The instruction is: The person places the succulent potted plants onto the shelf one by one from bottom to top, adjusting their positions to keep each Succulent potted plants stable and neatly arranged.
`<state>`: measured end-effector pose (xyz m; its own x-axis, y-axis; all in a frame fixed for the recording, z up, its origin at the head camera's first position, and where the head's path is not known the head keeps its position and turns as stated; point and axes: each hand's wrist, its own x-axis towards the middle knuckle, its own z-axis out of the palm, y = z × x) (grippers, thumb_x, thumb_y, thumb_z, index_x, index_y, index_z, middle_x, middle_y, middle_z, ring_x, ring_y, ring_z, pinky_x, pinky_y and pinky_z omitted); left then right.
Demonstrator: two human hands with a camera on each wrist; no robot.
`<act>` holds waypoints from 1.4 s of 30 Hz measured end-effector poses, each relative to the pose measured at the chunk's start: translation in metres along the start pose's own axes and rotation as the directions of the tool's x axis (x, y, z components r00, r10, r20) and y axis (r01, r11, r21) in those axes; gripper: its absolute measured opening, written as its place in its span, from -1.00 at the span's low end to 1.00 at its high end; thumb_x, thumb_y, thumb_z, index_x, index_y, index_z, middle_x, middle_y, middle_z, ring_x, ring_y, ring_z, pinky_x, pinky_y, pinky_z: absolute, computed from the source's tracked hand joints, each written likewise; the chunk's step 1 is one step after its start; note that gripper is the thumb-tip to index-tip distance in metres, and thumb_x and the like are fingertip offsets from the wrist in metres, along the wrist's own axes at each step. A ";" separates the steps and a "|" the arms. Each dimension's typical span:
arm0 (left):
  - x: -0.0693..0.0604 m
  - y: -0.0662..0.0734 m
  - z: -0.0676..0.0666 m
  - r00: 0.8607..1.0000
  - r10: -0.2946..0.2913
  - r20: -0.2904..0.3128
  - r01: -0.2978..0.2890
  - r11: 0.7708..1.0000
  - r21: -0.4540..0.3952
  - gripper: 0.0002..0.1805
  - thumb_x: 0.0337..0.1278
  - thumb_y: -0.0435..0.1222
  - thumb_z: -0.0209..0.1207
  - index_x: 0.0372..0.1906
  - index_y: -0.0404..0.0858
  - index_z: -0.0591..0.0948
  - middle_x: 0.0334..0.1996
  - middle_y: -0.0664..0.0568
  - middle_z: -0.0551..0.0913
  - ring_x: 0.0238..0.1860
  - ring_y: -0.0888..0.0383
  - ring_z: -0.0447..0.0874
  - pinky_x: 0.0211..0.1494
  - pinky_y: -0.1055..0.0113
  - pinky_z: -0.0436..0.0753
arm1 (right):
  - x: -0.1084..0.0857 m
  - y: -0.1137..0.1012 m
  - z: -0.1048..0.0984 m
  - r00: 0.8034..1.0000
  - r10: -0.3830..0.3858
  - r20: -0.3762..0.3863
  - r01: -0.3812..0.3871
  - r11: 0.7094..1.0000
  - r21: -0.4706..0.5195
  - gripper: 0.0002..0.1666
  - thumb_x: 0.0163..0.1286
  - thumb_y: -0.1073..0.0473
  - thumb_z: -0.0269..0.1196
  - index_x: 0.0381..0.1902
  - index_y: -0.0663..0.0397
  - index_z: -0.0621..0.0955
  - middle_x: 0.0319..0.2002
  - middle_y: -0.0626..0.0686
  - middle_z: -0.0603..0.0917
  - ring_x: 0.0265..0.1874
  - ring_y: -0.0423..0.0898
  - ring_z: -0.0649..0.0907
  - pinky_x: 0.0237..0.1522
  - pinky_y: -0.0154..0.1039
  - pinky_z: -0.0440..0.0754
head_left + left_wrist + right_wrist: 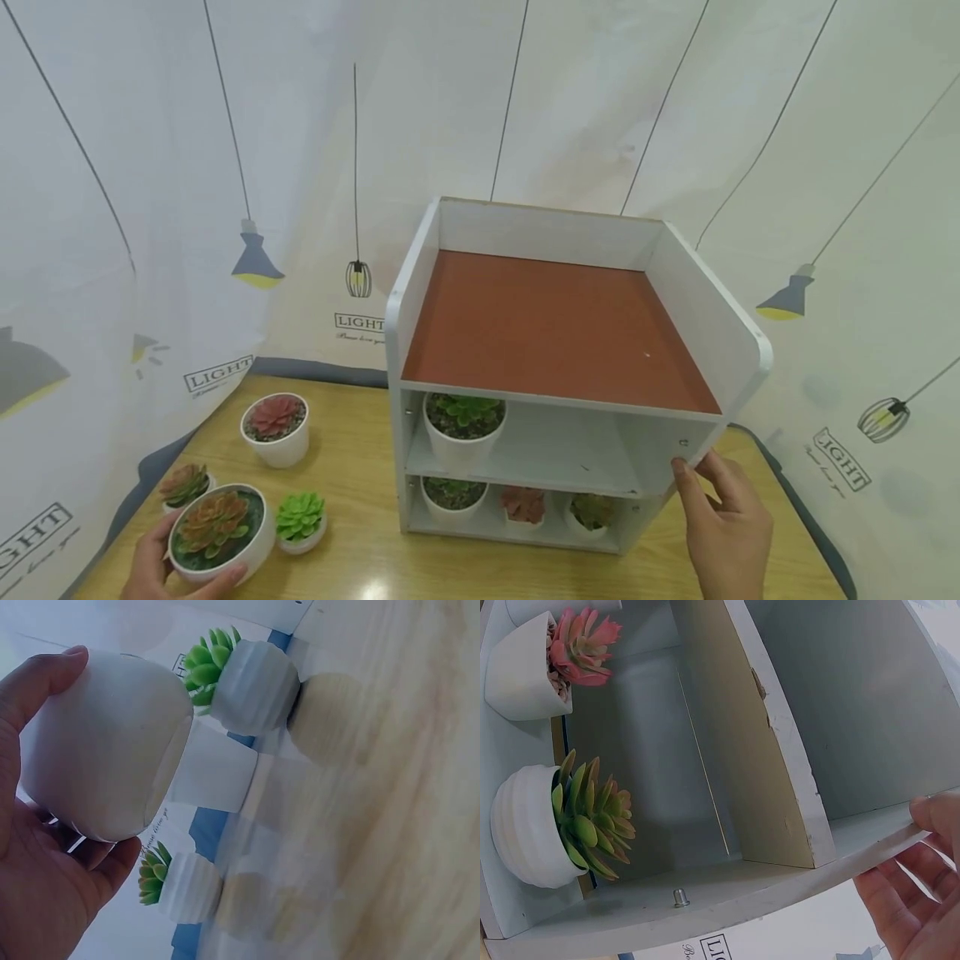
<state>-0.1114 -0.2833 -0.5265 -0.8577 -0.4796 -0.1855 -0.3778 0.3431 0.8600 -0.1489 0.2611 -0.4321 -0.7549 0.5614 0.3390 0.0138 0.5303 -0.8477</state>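
Observation:
My left hand [152,560] grips a round white pot [105,742] holding an orange-green succulent [212,525], thumb on one side and fingers on the other. In the left wrist view this pot is held above the table. At the right, my right hand [729,529] pinches the front edge of the side panel of a white shelf [780,735], thumb inside and fingers outside. On the middle level stands a green potted succulent [463,429]. The lowest level has another green one [453,493], a pinkish-red one [581,649] and a green-orange one [592,825].
Left of the shelf, a red succulent in a white pot [277,442], a bright green one [300,521] and a small orange-green one [184,486] stand on the wooden table [360,467]. The shelf has a reddish-brown top [555,325]. A lamp-patterned curtain [585,100] hangs behind.

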 end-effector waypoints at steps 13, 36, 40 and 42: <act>0.000 0.011 0.001 0.966 0.174 0.191 -0.184 0.982 0.034 0.28 0.07 -0.12 0.54 0.63 -0.38 -0.12 0.51 -0.43 0.12 0.31 -0.02 0.31 0.44 -0.54 0.25 | 0.003 0.000 -0.001 0.999 -0.033 -0.012 0.033 0.999 0.008 -0.61 0.47 0.05 0.36 0.23 -0.33 0.71 0.03 -0.19 0.73 -0.05 -0.53 0.60 -0.19 -0.77 0.54; -0.019 0.044 0.028 0.773 0.587 0.240 -0.605 0.796 0.001 0.03 -0.10 -0.40 0.58 0.49 -0.29 0.23 0.28 0.01 0.31 0.13 0.71 0.27 -0.01 0.64 0.57 | 0.002 0.000 -0.001 1.000 -0.014 0.022 0.012 0.998 0.058 -0.63 0.46 0.09 0.37 0.20 -0.27 0.73 0.01 -0.17 0.72 -0.02 -0.47 0.63 -0.17 -0.71 0.62; -0.023 0.049 0.033 0.755 0.595 0.274 -0.616 0.788 -0.012 0.04 -0.11 -0.39 0.58 0.50 -0.27 0.25 0.29 0.01 0.30 0.15 0.65 0.23 -0.01 0.58 0.59 | 0.001 0.001 -0.002 1.000 -0.013 0.026 0.011 0.998 0.059 -0.63 0.47 0.10 0.37 0.20 -0.26 0.73 0.01 -0.20 0.72 -0.02 -0.48 0.63 -0.17 -0.70 0.63; -0.024 0.053 0.036 0.764 0.573 0.295 -0.596 0.803 -0.016 0.02 -0.08 -0.36 0.57 0.50 -0.25 0.25 0.32 -0.04 0.33 0.14 0.66 0.23 0.00 0.57 0.59 | 0.002 0.002 -0.003 1.000 -0.021 0.023 0.020 0.998 0.059 -0.63 0.47 0.10 0.37 0.20 -0.23 0.73 0.00 -0.23 0.71 -0.02 -0.49 0.62 -0.17 -0.71 0.62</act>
<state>-0.1239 -0.2247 -0.4934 -0.9751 0.0688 0.2110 0.2137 0.5484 0.8085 -0.1481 0.2651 -0.4324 -0.7698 0.5356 0.3472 -0.0394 0.5030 -0.8634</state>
